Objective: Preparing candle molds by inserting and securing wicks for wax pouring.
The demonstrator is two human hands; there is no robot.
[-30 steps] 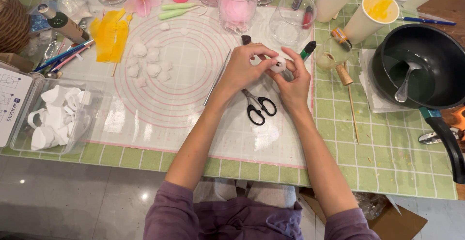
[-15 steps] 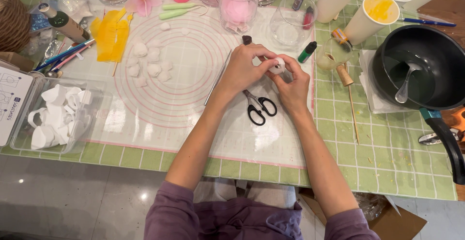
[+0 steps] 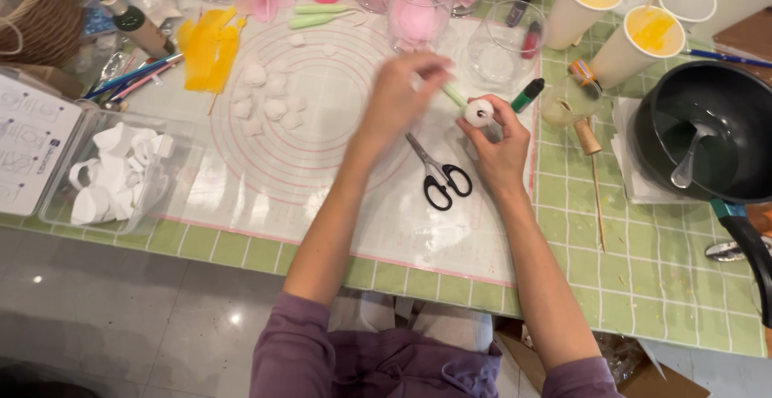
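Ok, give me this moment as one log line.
right hand: holds small white round piece | left hand: blurred, grip unclear, above silicone mat | black scissors: flat on mat, untouched

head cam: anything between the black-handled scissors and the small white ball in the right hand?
Nothing loose. In the head view, only bare translucent mat and the right hand itself separate the black-handled scissors from the small white ball.

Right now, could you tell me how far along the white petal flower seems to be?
Done: a small white bud is formed and sits in the right hand. In hand: the left hand, blurred, is raised over the mat, and whether it holds anything cannot be told. Left: about ten loose white petals lie unattached on the ringed mat; black scissors rest nearby.
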